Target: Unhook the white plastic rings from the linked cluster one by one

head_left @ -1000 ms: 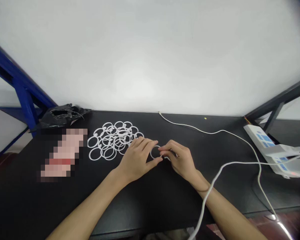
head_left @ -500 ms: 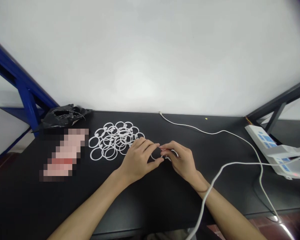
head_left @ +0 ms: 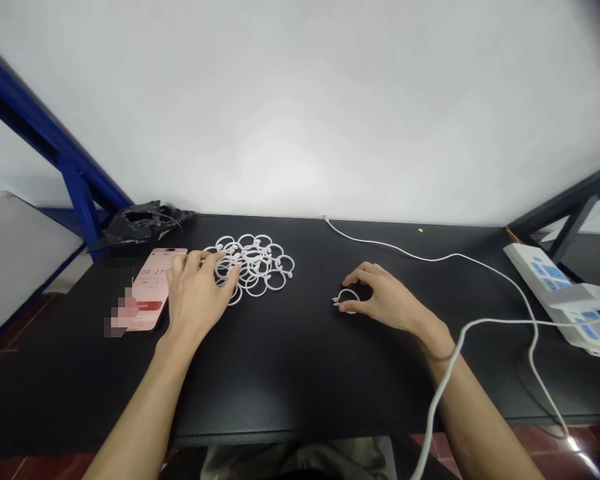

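A pile of white rings with small ball ends [head_left: 255, 263] lies on the black table. My left hand [head_left: 195, 287] reaches over the left side of that pile, fingers spread, and its thumb and fingertips cover some rings. Apart from the pile, a single white ring [head_left: 349, 291] lies to the right, its two ball ends toward the left. Around it curves my right hand [head_left: 385, 297], thumb at the ring's near side and index finger beyond its far side, with a gap between them.
A pink phone [head_left: 153, 287] showing a timer lies left of my left hand. Behind it is a crumpled black plastic bag [head_left: 140, 223]. A white cable [head_left: 405, 251] runs across the table toward a white power strip [head_left: 555, 287], and another stretch passes over my right forearm.
My hands have moved apart: the left went left to the pile, the right slightly right. The ring that was between both hands' fingertips now lies by my right hand.
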